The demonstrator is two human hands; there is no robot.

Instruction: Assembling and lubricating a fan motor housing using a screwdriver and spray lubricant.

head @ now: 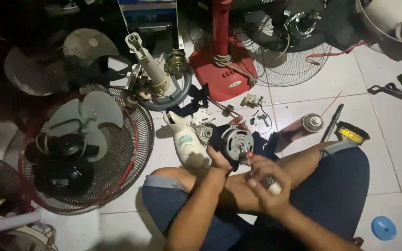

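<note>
I sit cross-legged on a white tiled floor. My left hand (220,160) grips a round fan motor (236,141) with a metal shaft, held over a dark cloth above my legs. My right hand (262,179) is closed around a small white bottle or tube (271,186), its fingertips right beside the motor's shaft. A white plastic fan housing (186,142) lies on the floor just left of the motor.
A fan grille with a pale blade and black motor (82,153) lies at left. A red fan base (223,65) and a wire guard (287,56) stand behind. A spray can (311,122), small screws (258,118), a yellow-topped tin (351,134) and a blue lid (383,227) sit at right.
</note>
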